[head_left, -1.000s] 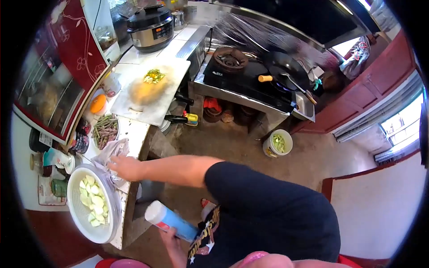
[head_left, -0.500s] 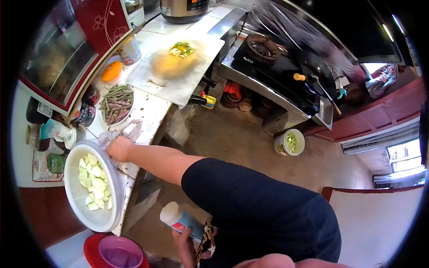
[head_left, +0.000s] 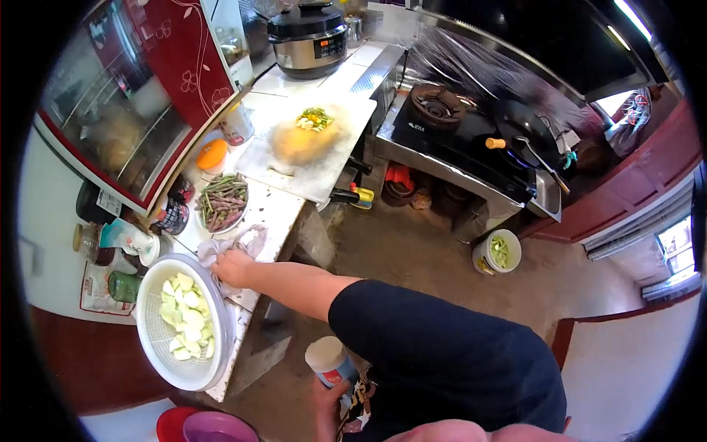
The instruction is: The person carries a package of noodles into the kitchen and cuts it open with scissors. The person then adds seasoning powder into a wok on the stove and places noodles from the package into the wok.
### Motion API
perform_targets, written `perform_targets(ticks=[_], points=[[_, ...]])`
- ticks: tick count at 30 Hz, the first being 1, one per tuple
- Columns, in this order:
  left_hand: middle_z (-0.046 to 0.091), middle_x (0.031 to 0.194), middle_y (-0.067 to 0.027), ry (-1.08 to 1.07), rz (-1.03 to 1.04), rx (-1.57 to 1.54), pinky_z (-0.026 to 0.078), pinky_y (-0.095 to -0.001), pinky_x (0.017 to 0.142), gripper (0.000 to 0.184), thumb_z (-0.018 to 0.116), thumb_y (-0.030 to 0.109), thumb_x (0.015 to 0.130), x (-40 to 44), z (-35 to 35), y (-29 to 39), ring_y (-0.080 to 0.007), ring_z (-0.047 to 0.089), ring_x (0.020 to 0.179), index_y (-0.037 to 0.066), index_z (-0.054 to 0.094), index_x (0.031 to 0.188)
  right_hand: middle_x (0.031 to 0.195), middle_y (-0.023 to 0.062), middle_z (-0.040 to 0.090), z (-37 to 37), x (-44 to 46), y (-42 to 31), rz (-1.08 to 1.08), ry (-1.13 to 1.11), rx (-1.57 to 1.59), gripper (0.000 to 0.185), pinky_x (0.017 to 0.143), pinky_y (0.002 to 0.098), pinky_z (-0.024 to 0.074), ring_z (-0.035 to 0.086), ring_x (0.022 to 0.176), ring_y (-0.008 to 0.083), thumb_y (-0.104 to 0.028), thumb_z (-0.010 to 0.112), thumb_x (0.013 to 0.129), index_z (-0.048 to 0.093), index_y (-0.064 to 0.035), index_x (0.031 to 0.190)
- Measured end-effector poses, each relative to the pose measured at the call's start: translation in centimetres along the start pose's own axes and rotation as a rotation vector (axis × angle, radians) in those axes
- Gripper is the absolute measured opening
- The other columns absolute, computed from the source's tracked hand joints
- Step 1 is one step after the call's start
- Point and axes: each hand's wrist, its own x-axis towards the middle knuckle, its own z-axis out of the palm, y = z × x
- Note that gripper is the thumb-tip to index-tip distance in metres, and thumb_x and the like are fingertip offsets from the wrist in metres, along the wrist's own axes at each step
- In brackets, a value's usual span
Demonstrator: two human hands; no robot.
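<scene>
My right arm, in a dark sleeve, reaches across to the tiled counter. There my right hand (head_left: 233,267) is closed on a crumpled greyish cloth (head_left: 252,240) lying on the tiles. Just beside that hand stands a white colander (head_left: 152,335) with pale green chunks of vegetable (head_left: 188,318), nested in another basin. A bowl of purple-green beans (head_left: 222,202) sits on the cloth's far side. Low and close to my body, my left hand (head_left: 328,398) is wrapped round a white-topped canister (head_left: 329,359) with a blue and red label.
A white cutting board (head_left: 265,158) holds chopped greens (head_left: 314,119). Behind it is a pressure cooker (head_left: 308,43). To the right are a gas stove (head_left: 442,136) and a black wok (head_left: 519,121). A bucket (head_left: 484,259) with green scraps stands on the floor. A pink basin (head_left: 219,427) is below the counter.
The view has shifted, so the counter and stove appear further right and lower. My right hand stays on the cloth beside the colander, and my left hand still holds the canister.
</scene>
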Motion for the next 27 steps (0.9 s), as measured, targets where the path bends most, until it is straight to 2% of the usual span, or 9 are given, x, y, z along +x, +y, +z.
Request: perform_targets(ticks=[8, 10, 13, 15, 20, 22, 24, 26, 27], points=[[0.058, 0.099, -0.01, -0.082, 0.085, -0.007, 0.045, -0.0326, 0.081, 0.06, 0.069, 0.011, 0.058, 0.3, 2.8, -2.3, -0.0203, 0.057, 0.089, -0.001, 0.047, 0.113, 0.109, 0.0156, 0.051, -4.4, -7.1, 1.1, -0.168, 0.13, 0.089, 0.042, 0.08, 0.0421, 0.0439, 0.047, 0.105, 0.0338, -0.017, 0.055, 0.078, 0.047, -0.0097, 0.118], [0.058, 0.098, -0.0097, -0.123, 0.102, 0.005, 0.045, -0.0325, 0.081, 0.059, 0.068, 0.011, 0.059, 1.0, 3.3, -3.5, -0.0199, 0.057, 0.088, -0.001, 0.048, 0.112, 0.106, 0.0153, 0.05, -7.0, -12.2, 2.5, -0.106, 0.475, 0.383, 0.049, 0.079, 0.0428, 0.0435, 0.048, 0.103, 0.0328, -0.014, 0.06, 0.075, 0.042, -0.0106, 0.12], [0.059, 0.098, -0.0123, -0.173, 0.078, -0.014, 0.047, -0.0337, 0.081, 0.054, 0.064, 0.01, 0.063, 2.1, 6.6, -3.9, -0.0229, 0.059, 0.088, -0.001, 0.047, 0.113, 0.092, 0.0174, 0.058, -12.4, -24.9, 8.4, 0.176, 0.128, 0.426, 0.034, 0.072, 0.043, 0.0453, 0.056, 0.085, 0.0357, -0.022, 0.053, 0.083, 0.047, -0.0094, 0.113], [0.059, 0.098, -0.0128, -0.194, 0.071, 0.0, 0.047, -0.034, 0.081, 0.054, 0.064, 0.01, 0.063, 2.7, 9.9, -3.5, -0.0233, 0.059, 0.089, -0.002, 0.047, 0.114, 0.083, 0.0165, 0.059, -12.4, -36.3, 13.5, 0.299, 0.234, 0.369, 0.024, 0.065, 0.0459, 0.0461, 0.058, 0.078, 0.0369, -0.025, 0.051, 0.084, 0.051, -0.0098, 0.102], [0.059, 0.099, -0.0139, -0.241, 0.003, -0.004, 0.048, -0.0346, 0.081, 0.055, 0.063, 0.01, 0.064, 4.2, 21.2, -4.4, -0.0242, 0.06, 0.09, -0.002, 0.046, 0.114, 0.105, 0.0127, 0.061, -10.5, -75.1, 30.6, 0.627, -1.117, -0.156, 0.05, 0.081, 0.0441, 0.0461, 0.057, 0.101, 0.0271, -0.036, 0.062, 0.074, 0.056, -0.004, 0.112], [0.059, 0.1, -0.0143, -0.251, -0.026, -0.016, 0.048, -0.0349, 0.081, 0.055, 0.063, 0.01, 0.064, 4.6, 27.6, -5.5, -0.0246, 0.06, 0.09, -0.002, 0.046, 0.114, 0.094, 0.0063, 0.065, -20.0, -85.5, 35.9, 1.142, -1.015, 0.037, 0.033, 0.074, 0.0413, 0.0475, 0.06, 0.086, 0.0261, -0.039, 0.068, 0.071, 0.068, -0.0183, 0.097], [0.059, 0.1, -0.0147, -0.264, -0.056, -0.053, 0.048, -0.0351, 0.081, 0.055, 0.063, 0.01, 0.064, 4.8, 34.8, -6.9, -0.0249, 0.06, 0.091, -0.003, 0.046, 0.115, 0.095, 0.008, 0.065, -29.6, -91.1, 38.9, 1.303, -0.793, -0.471, 0.026, 0.075, 0.0396, 0.0494, 0.062, 0.088, 0.0224, -0.027, 0.065, 0.074, 0.068, -0.0124, 0.095], [0.06, 0.101, -0.0151, -0.281, -0.093, -0.105, 0.048, -0.0354, 0.082, 0.055, 0.063, 0.01, 0.064, 4.7, 41.9, -8.0, -0.0253, 0.06, 0.091, -0.003, 0.045, 0.115, 0.093, 0.0126, 0.065, -38.8, -95.4, 42.9, 1.569, -0.228, -0.443, 0.02, 0.075, 0.0411, 0.0491, 0.062, 0.089, 0.0245, -0.02, 0.052, 0.079, 0.066, -0.0074, 0.087], [0.06, 0.101, -0.0154, -0.298, -0.114, -0.092, 0.048, -0.0355, 0.082, 0.055, 0.062, 0.01, 0.064, 4.6, 45.2, -8.1, -0.0255, 0.06, 0.091, -0.003, 0.045, 0.115, 0.09, 0.0131, 0.065, -40.5, -99.0, 45.9, 1.441, -0.029, -0.753, 0.019, 0.075, 0.0421, 0.0481, 0.061, 0.087, 0.0265, -0.017, 0.049, 0.079, 0.065, -0.0079, 0.086]])
